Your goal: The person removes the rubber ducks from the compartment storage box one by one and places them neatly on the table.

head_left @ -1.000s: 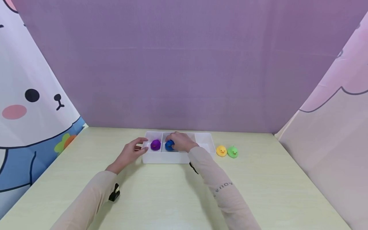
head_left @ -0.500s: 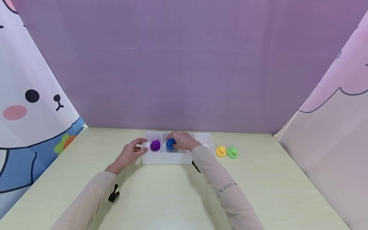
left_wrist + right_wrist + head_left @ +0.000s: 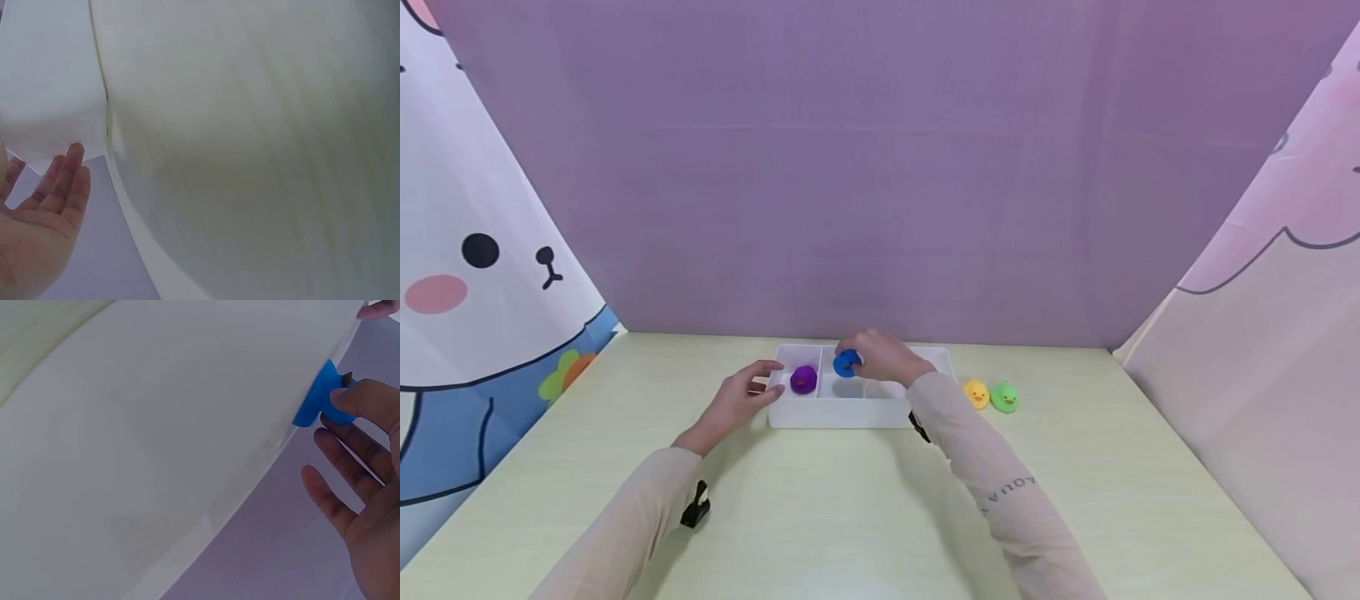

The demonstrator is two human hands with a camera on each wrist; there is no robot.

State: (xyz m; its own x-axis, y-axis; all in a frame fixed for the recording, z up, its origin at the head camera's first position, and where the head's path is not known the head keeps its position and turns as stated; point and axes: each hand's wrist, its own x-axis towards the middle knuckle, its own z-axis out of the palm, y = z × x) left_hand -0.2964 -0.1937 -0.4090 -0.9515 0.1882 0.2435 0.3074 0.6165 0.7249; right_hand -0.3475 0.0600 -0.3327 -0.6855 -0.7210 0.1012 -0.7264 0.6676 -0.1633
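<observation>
My right hand (image 3: 883,357) pinches a blue toy duck (image 3: 847,363) between thumb and fingers, above the second compartment from the left of a white divided box (image 3: 838,413). In the right wrist view, the blue duck (image 3: 319,400) hangs by the box rim, its flat base toward the box. My left hand (image 3: 737,404) rests against the box's left end, thumb and fingers spread; the left wrist view has its fingers (image 3: 65,178) at the white wall. A purple toy duck (image 3: 803,380) sits in the leftmost compartment. The right forearm hides part of the box.
To the right of the box, a yellow toy duck (image 3: 977,394) and a green toy duck (image 3: 1004,397) stand side by side on the pale wooden table (image 3: 820,517). A purple cloth (image 3: 880,183) hangs behind the table, with printed cloths at both sides.
My right hand has lifted the blue duck up out of the second compartment and shifted slightly right. The left hand stays at the box's left end.
</observation>
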